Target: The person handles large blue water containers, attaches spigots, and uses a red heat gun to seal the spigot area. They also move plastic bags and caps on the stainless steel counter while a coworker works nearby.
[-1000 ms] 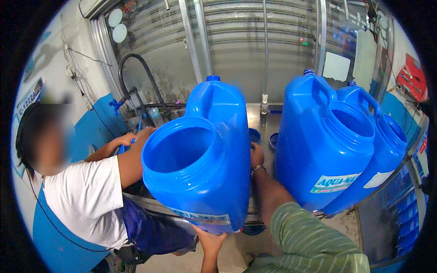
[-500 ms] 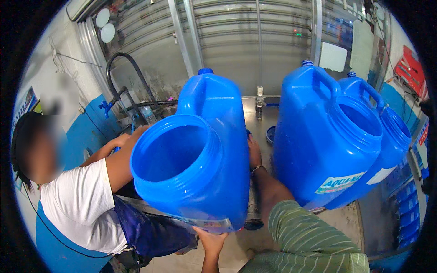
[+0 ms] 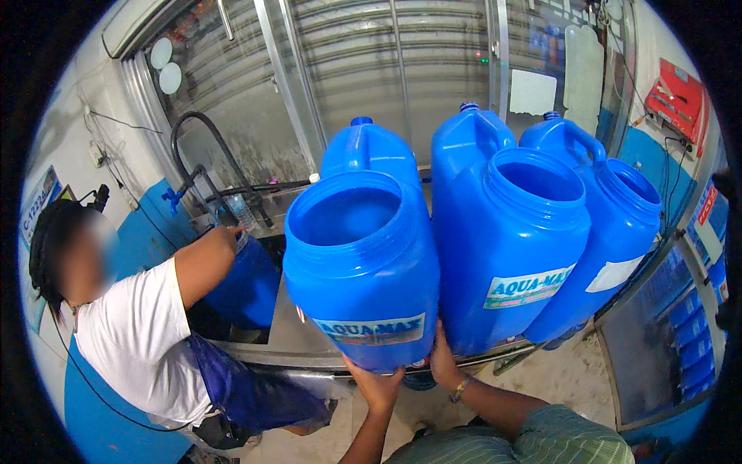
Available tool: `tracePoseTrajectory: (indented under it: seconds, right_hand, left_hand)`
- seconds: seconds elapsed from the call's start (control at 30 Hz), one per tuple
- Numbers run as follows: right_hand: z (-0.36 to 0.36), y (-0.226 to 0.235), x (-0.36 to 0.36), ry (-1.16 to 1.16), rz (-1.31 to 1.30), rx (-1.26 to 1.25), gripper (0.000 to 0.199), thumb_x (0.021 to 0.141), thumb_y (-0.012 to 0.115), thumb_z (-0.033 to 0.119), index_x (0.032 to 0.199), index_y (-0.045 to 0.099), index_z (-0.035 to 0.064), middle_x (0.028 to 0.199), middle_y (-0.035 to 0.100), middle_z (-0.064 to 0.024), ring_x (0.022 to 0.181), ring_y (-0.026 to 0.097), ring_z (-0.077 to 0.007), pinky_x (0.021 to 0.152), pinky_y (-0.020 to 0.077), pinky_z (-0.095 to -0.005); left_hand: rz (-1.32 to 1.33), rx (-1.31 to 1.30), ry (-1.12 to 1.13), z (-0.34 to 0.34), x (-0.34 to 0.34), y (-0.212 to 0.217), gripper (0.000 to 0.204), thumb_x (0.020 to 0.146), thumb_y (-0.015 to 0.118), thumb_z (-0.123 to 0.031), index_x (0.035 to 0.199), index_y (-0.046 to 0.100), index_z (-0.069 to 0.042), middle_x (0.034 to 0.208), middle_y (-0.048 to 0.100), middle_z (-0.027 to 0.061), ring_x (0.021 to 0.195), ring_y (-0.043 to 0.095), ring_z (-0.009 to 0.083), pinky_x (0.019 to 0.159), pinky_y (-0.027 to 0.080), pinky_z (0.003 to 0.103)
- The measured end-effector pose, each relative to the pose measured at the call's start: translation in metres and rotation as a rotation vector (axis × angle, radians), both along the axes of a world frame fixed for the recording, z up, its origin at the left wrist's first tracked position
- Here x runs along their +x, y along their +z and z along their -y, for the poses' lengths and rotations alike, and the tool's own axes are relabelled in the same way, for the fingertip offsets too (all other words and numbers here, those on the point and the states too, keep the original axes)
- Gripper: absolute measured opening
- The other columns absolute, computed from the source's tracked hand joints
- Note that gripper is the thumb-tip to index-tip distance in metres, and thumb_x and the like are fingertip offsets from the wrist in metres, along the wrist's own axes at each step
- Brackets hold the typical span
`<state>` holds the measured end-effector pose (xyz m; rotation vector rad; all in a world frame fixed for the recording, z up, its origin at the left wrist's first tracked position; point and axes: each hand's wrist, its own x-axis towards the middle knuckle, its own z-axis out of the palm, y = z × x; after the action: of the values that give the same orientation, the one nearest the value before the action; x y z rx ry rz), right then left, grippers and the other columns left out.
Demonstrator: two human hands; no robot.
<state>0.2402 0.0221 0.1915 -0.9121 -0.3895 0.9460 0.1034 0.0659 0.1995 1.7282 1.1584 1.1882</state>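
A big blue water jug (image 3: pixel 379 286), wide-mouthed with its lid off, stands upright at the counter's front edge, beside two similar jugs. My left hand (image 3: pixel 376 384) cups its lower front edge, with the fingertips hidden against the bottom. Against the lower right side of the same jug, my right hand (image 3: pixel 444 363) presses with its fingers pointing up, in the gap beside the second blue jug (image 3: pixel 506 255). A third blue jug (image 3: pixel 591 271) is farther right. Each jug has a moulded handle and a small capped spout at the back.
At left, a co-worker in a white shirt (image 3: pixel 135 332) reaches over a blue container (image 3: pixel 247 286) in the sink. Behind are a black hose (image 3: pixel 220 116), a blue tap (image 3: pixel 171 199) and a plastic bottle (image 3: pixel 238 207). The metal counter's edge (image 3: pixel 301 357) runs in front.
The jug I hold has moved right and away from me, coming to stand close beside the others. My right hand has slid from its far right side down to its lower front corner.
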Motion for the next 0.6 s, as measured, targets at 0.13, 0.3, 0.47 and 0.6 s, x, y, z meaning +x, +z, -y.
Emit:
tracePoseTrajectory:
  seconds: [0.13,0.3,0.47,0.6]
  right_hand:
    - [0.035,0.018,-0.021,-0.072,0.413,-0.022,0.061,0.101,0.032,0.046,0.146,0.026,0.0052,0.146,0.035,-0.0110,0.133,0.033,-0.0237,0.112,0.0236,-0.0374]
    - [0.109,0.015,-0.011,-0.203,1.141,-0.036,0.039,0.094,0.048,0.021,0.127,0.048,0.0005,0.128,0.047,-0.0186,0.120,0.042,-0.0316,0.104,0.0298,-0.0433]
    - [0.123,0.014,0.029,-0.460,1.103,-0.148,0.025,0.088,0.055,0.015,0.109,0.056,0.0014,0.107,0.051,-0.0177,0.106,0.047,-0.0324,0.096,0.0336,-0.0456]
    - [0.126,0.018,0.035,-0.396,1.238,-0.139,0.025,0.087,0.056,0.012,0.110,0.056,0.0025,0.107,0.053,-0.0179,0.104,0.048,-0.0330,0.096,0.0343,-0.0461]
  left_hand:
    - [0.082,-0.018,-0.015,0.006,0.004,-0.001,0.120,0.055,0.085,-0.007,0.144,0.005,0.006,0.138,0.033,0.0260,0.128,0.037,0.0361,0.107,0.031,0.043]
    - [0.018,0.071,-0.054,0.009,-0.008,-0.023,0.120,0.059,0.088,-0.017,0.143,0.006,0.006,0.143,0.022,0.0273,0.134,0.027,0.0396,0.111,0.025,0.045]
    - [-0.021,0.156,-0.082,0.032,-0.033,-0.045,0.108,0.070,0.082,-0.018,0.144,0.006,0.006,0.146,0.016,0.0251,0.136,0.022,0.0365,0.112,0.021,0.044]
    - [-0.071,0.178,-0.086,0.059,-0.023,-0.030,0.093,0.077,0.074,-0.013,0.144,0.010,0.002,0.148,0.014,0.0244,0.138,0.021,0.0349,0.113,0.020,0.044]
